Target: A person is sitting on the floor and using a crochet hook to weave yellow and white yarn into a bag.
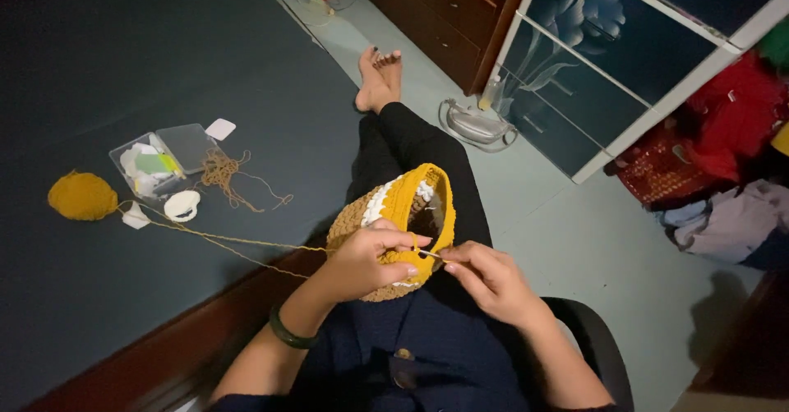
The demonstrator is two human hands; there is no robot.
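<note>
Nearest the camera, a dark blue buttoned garment [411, 354] covers the person's lap, with the rim of a black chair [596, 342] showing at the right. Just above it both hands work on a crocheted basket [403, 215], round and open-topped, with a tan base, a white band and a mustard-yellow rim; it rests on the person's thighs, over black trousers [411, 145].

Left hand [370, 260], with a dark green bangle [289, 334] on its wrist, is closed around the near yellow edge of the basket, thumb on top and fingers curled under. Right hand [485, 276] is pinched narrow just beside that edge, fingertips gripping a thin crochet hook [431, 254] that points into the yellow stitches; the hook is mostly hidden.

Yellow yarn [222, 239] runs from the left hand out over the near edge of the bed [99, 67], a wide dark grey surface on the person's left, to a mustard yarn ball [82, 196] near that edge. Close to the ball lie a clear plastic box [160, 161] with its lid open, a loose tangle of tan yarn [223, 172], a white oval piece [182, 206] and a small white square [220, 128]. Bare feet [380, 75] stretch out on the pale floor [575, 239], with a cabinet with a flower-patterned panel [592, 59] to the right.
</note>
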